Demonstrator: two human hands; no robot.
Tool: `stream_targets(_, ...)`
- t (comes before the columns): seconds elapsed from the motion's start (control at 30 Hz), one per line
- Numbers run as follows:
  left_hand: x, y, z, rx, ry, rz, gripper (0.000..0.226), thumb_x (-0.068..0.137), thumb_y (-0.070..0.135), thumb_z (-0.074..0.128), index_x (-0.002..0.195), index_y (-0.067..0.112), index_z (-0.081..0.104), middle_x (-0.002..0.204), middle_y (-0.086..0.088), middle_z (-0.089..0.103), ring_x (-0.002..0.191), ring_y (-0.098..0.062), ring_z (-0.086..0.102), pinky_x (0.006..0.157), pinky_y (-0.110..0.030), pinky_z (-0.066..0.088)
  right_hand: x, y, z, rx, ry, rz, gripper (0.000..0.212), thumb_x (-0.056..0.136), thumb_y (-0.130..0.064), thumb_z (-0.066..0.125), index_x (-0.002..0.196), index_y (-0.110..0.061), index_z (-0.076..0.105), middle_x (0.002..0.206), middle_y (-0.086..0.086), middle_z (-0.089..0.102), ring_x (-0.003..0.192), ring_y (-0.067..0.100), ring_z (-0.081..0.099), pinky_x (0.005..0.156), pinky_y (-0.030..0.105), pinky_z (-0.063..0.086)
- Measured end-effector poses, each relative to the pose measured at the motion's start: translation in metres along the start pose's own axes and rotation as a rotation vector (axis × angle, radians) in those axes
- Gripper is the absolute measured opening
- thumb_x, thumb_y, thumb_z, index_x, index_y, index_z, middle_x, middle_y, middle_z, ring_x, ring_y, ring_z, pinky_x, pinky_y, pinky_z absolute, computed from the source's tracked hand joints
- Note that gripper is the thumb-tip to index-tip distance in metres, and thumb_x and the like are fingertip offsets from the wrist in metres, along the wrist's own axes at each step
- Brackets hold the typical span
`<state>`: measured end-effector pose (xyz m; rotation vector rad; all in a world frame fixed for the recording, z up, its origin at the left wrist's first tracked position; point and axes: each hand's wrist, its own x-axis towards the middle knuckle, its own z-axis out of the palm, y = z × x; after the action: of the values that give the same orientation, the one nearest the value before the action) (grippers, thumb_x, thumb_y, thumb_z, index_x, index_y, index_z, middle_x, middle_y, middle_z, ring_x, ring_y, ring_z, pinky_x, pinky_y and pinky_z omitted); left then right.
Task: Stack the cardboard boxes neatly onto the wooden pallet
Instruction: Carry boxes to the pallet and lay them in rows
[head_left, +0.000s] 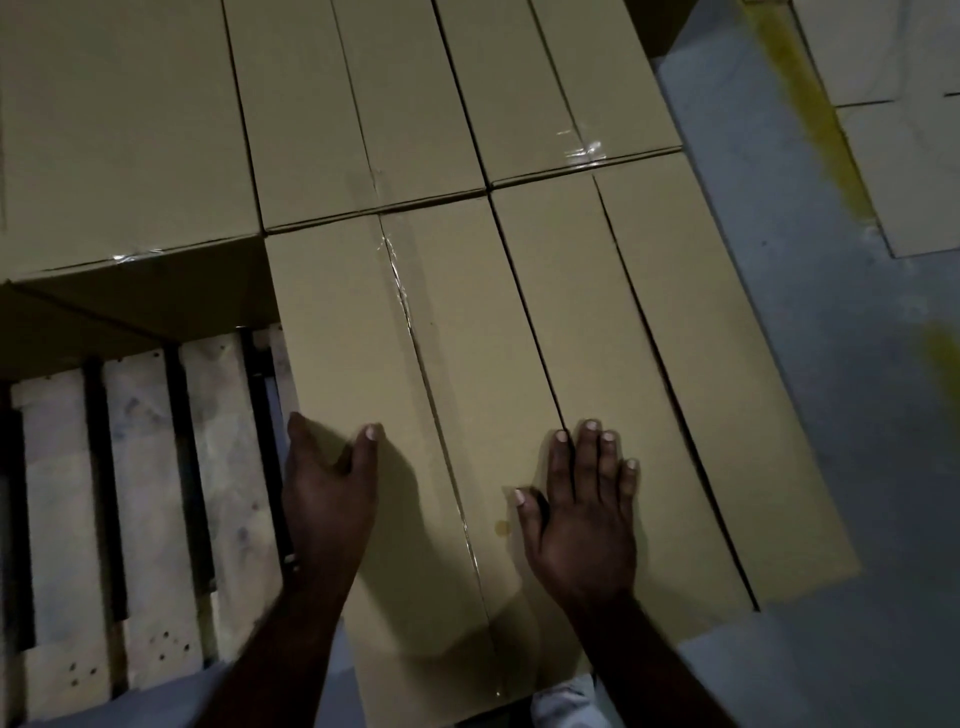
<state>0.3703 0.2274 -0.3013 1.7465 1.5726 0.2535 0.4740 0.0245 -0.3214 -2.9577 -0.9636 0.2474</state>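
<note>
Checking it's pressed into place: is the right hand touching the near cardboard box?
Touching. Head view: right hand lies flat on top of the near cardboard box.

No text, label, brand, number or sign can be read anywhere, neither on the cardboard boxes (343, 338) nor on the wooden pallet (150, 467)
</note>
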Motion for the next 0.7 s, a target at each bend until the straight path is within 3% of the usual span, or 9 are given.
stream_targets(0.27,0.001,0.000,-0.003,0.021,-0.030,0.019,0.086,0.091,0.049,0.059,0.156,0.012,0.015,0.156,-0.011,0.033,0.142,-0.031,0.033,0.112,-0.034,0.027,0.000,-0.002,0.001,0.004,0.022,-0.004,0.073,0.097,-0.051,0.033,0.152,-0.004,0.031,0.160,0.025,0.020,0.149,0.042,0.016,0.118,0.060,0.018)
stream_targets(0.4,0.000,-0.001,-0.002,0.027,-0.045,0.042,0.085,0.095,0.045,0.055,0.157,0.011,0.009,0.162,-0.009,0.020,0.147,-0.026,0.022,0.108,-0.023,0.013,0.000,-0.004,0.001,-0.025,0.020,-0.001,0.073,0.096,-0.051,0.035,0.152,-0.004,0.034,0.160,0.025,0.021,0.149,0.042,0.017,0.118,0.059,0.017)
stream_targets(0.57,-0.001,-0.008,-0.006,0.041,-0.117,0.068,0.087,0.095,0.050,0.050,0.157,0.015,0.000,0.165,-0.005,0.004,0.150,-0.023,0.009,0.110,-0.024,0.007,0.000,-0.005,-0.002,-0.038,0.020,-0.003,0.074,0.096,-0.053,0.034,0.153,-0.005,0.032,0.160,0.024,0.021,0.149,0.042,0.019,0.119,0.058,0.016)
stream_targets(0.7,-0.008,-0.019,-0.015,0.031,-0.143,0.021,0.084,0.095,0.051,0.053,0.157,0.017,0.008,0.164,-0.002,0.015,0.149,-0.020,0.017,0.114,-0.025,0.013,0.004,-0.009,-0.012,-0.076,-0.047,0.020,0.076,0.094,-0.055,0.035,0.154,-0.008,0.031,0.159,0.025,0.023,0.146,0.042,0.021,0.117,0.059,0.018)
